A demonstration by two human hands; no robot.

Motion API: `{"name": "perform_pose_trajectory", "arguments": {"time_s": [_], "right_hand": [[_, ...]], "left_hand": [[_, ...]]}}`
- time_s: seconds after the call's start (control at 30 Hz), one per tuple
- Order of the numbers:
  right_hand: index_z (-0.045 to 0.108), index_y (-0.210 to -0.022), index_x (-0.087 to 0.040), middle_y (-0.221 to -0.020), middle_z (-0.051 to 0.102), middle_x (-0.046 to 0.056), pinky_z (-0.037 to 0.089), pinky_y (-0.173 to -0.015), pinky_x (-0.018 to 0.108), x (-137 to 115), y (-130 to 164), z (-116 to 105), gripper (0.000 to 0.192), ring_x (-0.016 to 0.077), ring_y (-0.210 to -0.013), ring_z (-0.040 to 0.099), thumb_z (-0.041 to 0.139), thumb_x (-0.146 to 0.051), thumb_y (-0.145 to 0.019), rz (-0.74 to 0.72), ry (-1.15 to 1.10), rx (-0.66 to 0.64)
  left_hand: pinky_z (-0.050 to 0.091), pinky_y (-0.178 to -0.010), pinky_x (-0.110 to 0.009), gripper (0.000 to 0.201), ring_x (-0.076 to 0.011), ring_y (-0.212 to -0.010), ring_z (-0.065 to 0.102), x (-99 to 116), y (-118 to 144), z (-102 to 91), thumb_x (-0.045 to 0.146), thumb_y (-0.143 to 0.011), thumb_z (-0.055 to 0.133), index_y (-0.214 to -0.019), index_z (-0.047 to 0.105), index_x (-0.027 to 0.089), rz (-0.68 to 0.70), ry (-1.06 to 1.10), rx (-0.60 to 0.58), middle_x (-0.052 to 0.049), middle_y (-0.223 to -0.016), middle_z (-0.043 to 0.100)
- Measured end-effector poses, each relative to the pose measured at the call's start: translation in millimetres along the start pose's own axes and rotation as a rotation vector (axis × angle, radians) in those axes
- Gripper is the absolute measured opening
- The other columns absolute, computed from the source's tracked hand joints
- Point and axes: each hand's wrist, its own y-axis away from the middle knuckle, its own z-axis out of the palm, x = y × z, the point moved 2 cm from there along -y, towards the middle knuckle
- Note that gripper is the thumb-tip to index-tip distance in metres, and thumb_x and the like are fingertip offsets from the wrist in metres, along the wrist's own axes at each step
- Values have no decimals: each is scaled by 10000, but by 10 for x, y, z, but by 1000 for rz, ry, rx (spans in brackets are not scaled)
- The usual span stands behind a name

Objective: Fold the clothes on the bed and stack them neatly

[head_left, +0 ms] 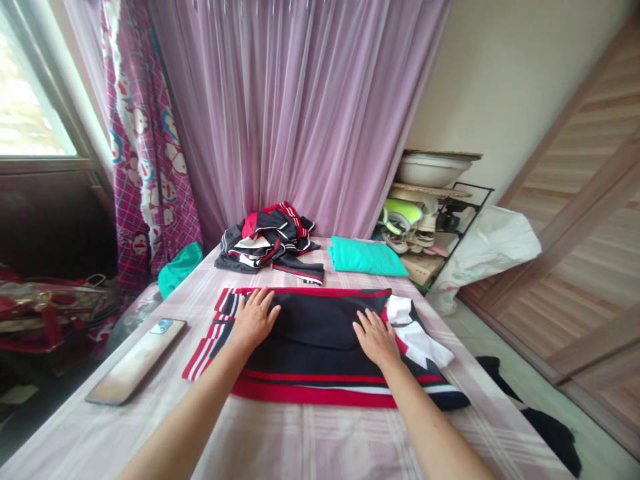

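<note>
A dark navy track jacket (pixel 315 327) with red and white trim lies folded lengthwise on the bed-like surface in front of me. Its striped red-and-white ribbing is at the left end, and a white and red part shows at the right end. My left hand (pixel 255 319) rests flat on the garment near the striped end, fingers spread. Flat on the right part, close to the white section, lies my right hand (pixel 375 337), its fingers also apart. Neither hand grips the cloth.
A crumpled pile of similar clothes (pixel 273 240) sits at the back, beside a folded turquoise cloth (pixel 369 256). A phone (pixel 137 360) lies at the left on the checked sheet (pixel 280 440). Behind hang purple curtains (pixel 295 120); a shoe rack (pixel 430 233) stands back right.
</note>
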Motion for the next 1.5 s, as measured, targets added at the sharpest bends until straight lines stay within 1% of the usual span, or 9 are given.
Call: {"name": "perform_pose_trajectory", "arguments": {"time_s": [0.1,0.2,0.27,0.33,0.47,0.6,0.7,1.17,1.5], "right_hand": [[401,-1506,-248,-1589,340,70,217,-1174,481,0,1,-35,531,227,-1453,306,277,-415,-1018,5,2,-7],[419,-1497,-239,-1574,367,92,252,-1152,510,-33,51,-115,528,256,-1441,332,277,-412,-1018,40,4,-52],[433,-1489,-232,-1555,396,115,279,-1128,537,-80,138,-168,524,281,-1429,351,298,-403,-1013,51,3,-40],[441,-1485,-244,-1543,416,114,278,-1128,540,-145,266,-185,513,284,-1424,358,330,-389,-1005,6,-15,26],[536,-1417,-240,-1480,505,102,320,-1120,496,-221,535,-66,467,267,-1374,437,376,-346,-991,-94,-89,172],[678,-1245,-149,-1315,648,128,413,-1059,370,-181,655,40,429,227,-1216,590,366,-286,-986,-145,-184,327],[729,-1147,-152,-1200,713,111,457,-1004,324,-140,681,33,405,210,-1111,652,379,-255,-970,-173,-218,392],[668,-1238,-148,-1169,721,119,482,-948,305,-133,773,42,394,205,-1074,663,432,-196,-925,-126,-196,396],[681,-1216,-156,-1174,724,103,480,-956,302,-122,782,41,387,199,-1072,664,439,-190,-916,-132,-187,402]], "left_hand": [[253,-1164,-598,464,-315,-1396,421,-134,292,-90,444,-971,393,-1350,582,255,-17,-52,19,-81,-1481,513],[249,-1156,-621,469,-323,-1393,425,-371,627,-95,454,-963,411,-1357,577,261,-60,-73,-7,-84,-1496,494],[286,-1150,-593,466,-293,-1388,438,-524,799,-71,439,-972,392,-1380,551,279,-66,-45,-38,-64,-1516,469],[337,-1141,-531,461,-252,-1381,453,-633,896,-45,419,-983,364,-1392,534,293,-68,-1,-48,-40,-1529,453],[420,-1098,-417,458,-214,-1342,502,-700,917,-27,418,-986,345,-1362,567,280,-81,66,17,-34,-1500,495],[449,-1072,-387,458,-215,-1314,531,-675,906,-31,417,-981,352,-1335,596,261,-72,73,60,-43,-1460,541],[470,-1048,-382,456,-220,-1295,550,-665,939,-24,398,-980,349,-1324,606,245,-77,57,75,-56,-1441,559],[488,-1029,-377,456,-235,-1219,608,-688,1054,-36,384,-985,343,-1298,625,210,-114,70,143,-86,-1351,633],[441,-1076,-352,463,-228,-1257,574,-739,1063,-26,385,-975,357,-1291,623,176,-201,100,201,-110,-1382,602]]}}
